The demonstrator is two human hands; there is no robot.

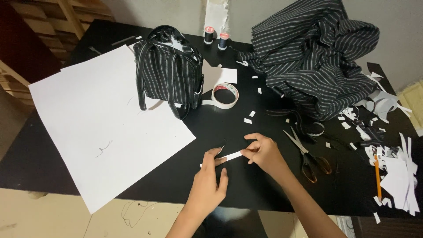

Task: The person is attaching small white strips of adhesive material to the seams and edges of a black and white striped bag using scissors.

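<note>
- At the near edge of the black table (53, 158), I am seeing one left hand (210, 183) and one right hand (264, 152) working together on a single white paper strip (232, 155).
- The left hand is pinching the strip's near end, and the right hand is pinching its far end, so the strip is hanging just above the tabletop between them.
- Just right of the right hand, one pair of scissors (308, 156) is lying shut.
- One large white sheet (101, 123) is lying to the left, with one striped bag (167, 72) standing at its corner.
- One tape roll (225, 95) is sitting beside the bag, and two thread spools (216, 38) are standing behind it.
- One heap of striped cloth (313, 57) is lying far right, above scattered paper scraps (396, 172) and one orange pencil (377, 177).
</note>
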